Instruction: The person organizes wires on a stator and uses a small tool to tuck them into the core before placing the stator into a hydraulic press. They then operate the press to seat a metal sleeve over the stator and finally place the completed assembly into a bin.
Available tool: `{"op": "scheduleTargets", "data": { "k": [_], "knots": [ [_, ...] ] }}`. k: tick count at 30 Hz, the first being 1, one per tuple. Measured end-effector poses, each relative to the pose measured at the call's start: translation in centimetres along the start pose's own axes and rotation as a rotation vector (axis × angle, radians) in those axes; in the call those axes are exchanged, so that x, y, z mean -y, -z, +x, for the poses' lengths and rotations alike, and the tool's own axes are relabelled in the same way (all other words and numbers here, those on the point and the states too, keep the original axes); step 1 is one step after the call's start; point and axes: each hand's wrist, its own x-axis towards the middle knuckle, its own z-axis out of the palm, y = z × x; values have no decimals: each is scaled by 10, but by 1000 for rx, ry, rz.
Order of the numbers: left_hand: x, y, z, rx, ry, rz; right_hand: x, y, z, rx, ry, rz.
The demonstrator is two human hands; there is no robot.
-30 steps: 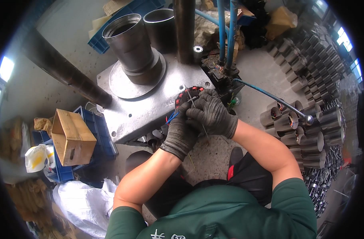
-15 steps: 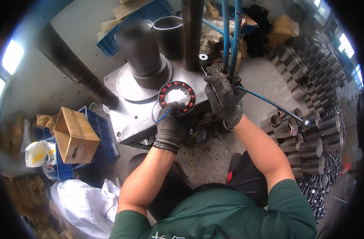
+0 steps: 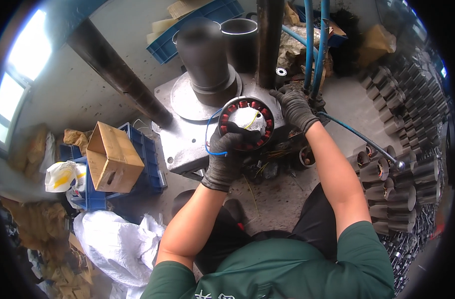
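My gloved left hand (image 3: 226,149) grips the lower left of a motor stator (image 3: 267,119), a dark ring with red copper coils around its inside. A blue wire (image 3: 207,133) loops out at its left, and a yellow-green wire (image 3: 251,121) crosses its pale middle. The stator is held over the front of a steel press table (image 3: 180,157). To its right, my gloved right hand (image 3: 298,110) reaches to the table's edge near a dark steel column (image 3: 268,55). Its fingers are bent together; what they hold, if anything, is hidden. A small ringed cylinder (image 3: 281,72) stands just beyond them.
A tall dark cylinder (image 3: 203,55) stands on a round plate on the table. A blue lever with a ball end (image 3: 400,166) juts out at right, above several metal housings (image 3: 402,197). At left are a cardboard box (image 3: 119,162), a blue crate (image 3: 150,154) and a white sack (image 3: 115,244).
The view has shifted left. The stator appears larger and tilted, with the yellow-green wire now showing. My right hand has moved away from it toward the column; the thin rod it held no longer shows.
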Motion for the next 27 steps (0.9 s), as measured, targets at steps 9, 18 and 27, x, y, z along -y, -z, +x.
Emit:
{"op": "scheduleTargets", "data": {
  "k": [9,18,27],
  "knots": [
    [2,-24,-7,66,-55,160,-10,21,-32,49,-70,322],
    [9,-46,-9,184,-64,228,61,71,-80,-213,396,837],
    [5,-56,-19,396,-64,406,65,74,-108,76,-172,2024]
  ]
}}
